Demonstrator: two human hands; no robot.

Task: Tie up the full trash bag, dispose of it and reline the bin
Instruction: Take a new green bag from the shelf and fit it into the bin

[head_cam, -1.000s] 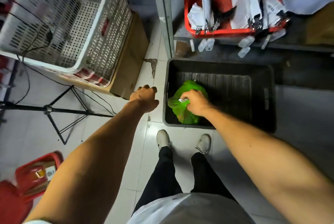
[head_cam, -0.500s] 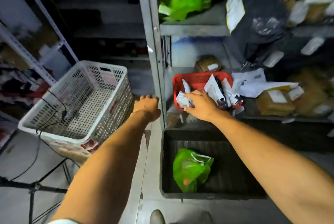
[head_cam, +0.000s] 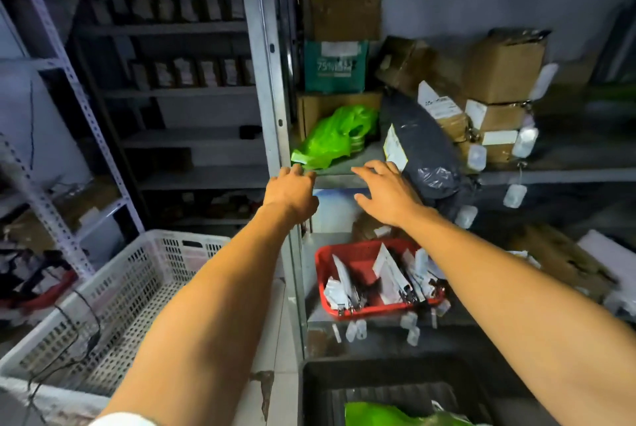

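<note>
Dim storeroom, metal shelving [head_cam: 272, 88] ahead. Both my arms stretched toward middle shelf. My left hand [head_cam: 290, 190] loosely curled, empty, beside shelf post. My right hand [head_cam: 385, 193] spread open, empty. Loose green bags [head_cam: 330, 138] on shelf just beyond fingertips. Tied green trash bag [head_cam: 389, 415] in black bin [head_cam: 316, 391], near right

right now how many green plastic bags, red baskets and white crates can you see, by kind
green plastic bags: 2, one on the shelf, one in the black bin
red plastic basket: 1
white perforated plastic crate: 1
total: 4
</note>
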